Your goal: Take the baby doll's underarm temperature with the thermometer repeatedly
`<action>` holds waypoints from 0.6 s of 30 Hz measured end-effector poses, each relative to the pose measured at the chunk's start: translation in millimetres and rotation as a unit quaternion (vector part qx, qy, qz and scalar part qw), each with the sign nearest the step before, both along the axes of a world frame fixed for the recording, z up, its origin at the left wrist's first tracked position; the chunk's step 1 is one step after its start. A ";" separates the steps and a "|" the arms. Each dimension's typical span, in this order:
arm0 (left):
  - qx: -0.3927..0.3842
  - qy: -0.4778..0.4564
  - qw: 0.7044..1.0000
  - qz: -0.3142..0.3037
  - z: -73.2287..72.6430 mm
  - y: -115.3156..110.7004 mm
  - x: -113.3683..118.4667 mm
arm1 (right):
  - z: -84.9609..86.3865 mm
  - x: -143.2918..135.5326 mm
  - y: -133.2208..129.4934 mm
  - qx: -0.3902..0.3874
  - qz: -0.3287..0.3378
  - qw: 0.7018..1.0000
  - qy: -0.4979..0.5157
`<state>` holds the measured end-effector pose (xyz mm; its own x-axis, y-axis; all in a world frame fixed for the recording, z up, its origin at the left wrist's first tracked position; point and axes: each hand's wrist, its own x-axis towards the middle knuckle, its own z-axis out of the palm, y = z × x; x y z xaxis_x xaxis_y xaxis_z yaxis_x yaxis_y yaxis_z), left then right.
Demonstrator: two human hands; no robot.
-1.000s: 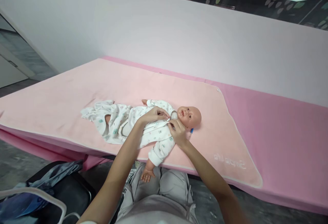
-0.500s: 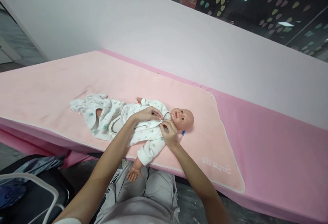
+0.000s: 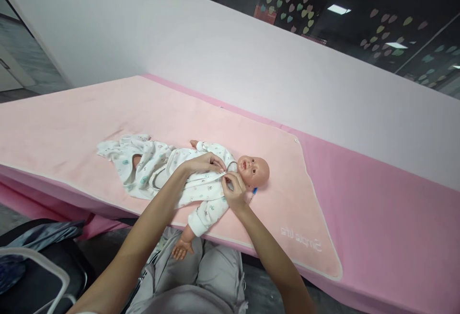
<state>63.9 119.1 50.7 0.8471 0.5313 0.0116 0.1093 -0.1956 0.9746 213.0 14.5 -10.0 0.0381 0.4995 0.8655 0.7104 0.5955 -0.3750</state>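
Note:
A baby doll (image 3: 254,170) lies on its back, head to the right, dressed in white printed baby clothes (image 3: 203,190). Both my hands meet at the neckline of this garment. My left hand (image 3: 208,162) pinches the edge of the front opening from the left. Close beside it, my right hand (image 3: 233,188) pinches the same edge just below the doll's chin. Any fastener between the fingertips is too small to make out. One doll hand (image 3: 183,248) hangs over the near table edge, above my lap. The trouser part is spread loosely around the doll's legs.
A pale pink mat (image 3: 172,98) covers much of the table, over a darker pink cloth (image 3: 388,208). Behind it stands a white wall (image 3: 233,60) below a dark window with heart stickers. A chair (image 3: 53,275) with cloth on it is at the lower left.
The view has shifted slightly. Both hands stay at the neckline, their fingertips a little closer together; the doll lies as before.

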 end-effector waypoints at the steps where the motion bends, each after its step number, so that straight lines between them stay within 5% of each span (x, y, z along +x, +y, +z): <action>1: 0.004 0.003 1.000 0.001 -0.2 0.0 0.3 | -0.2 -0.2 0.0 -0.003 -0.002 1.000 0.000; 18: 0.128 0.010 0.991 -0.037 8.2 -7.4 -1.1 | 1.7 -1.6 -0.1 0.007 -0.010 1.000 0.004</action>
